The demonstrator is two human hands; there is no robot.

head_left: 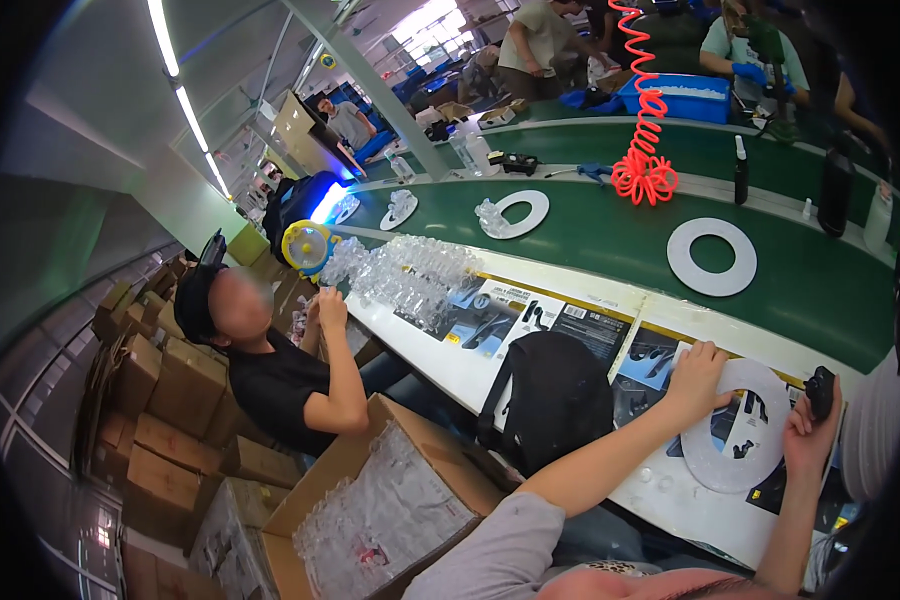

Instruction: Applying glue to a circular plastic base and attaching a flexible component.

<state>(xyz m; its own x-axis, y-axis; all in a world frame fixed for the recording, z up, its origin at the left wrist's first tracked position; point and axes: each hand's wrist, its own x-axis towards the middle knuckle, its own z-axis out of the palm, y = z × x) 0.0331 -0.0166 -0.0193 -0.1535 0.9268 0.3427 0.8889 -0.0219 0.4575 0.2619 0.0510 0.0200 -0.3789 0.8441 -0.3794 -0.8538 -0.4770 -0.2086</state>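
A flat white ring with a wide round hole lies over printed sheets on the white worktable, close in front of me. My left hand is at its upper left edge, the thumb on the ring and the fingers curled by the rim. At the ring's right side, my right hand is raised, its fingers closed round a small black plastic part. The part's exact kind is hard to make out. Through the ring's hole, part of a printed sheet shows.
A green conveyor belt runs beyond the table, carrying another white ring. A black chair back stands left of my arm. Further left are a carton of clear plastic pieces and a seated co-worker. A red coiled hose hangs above.
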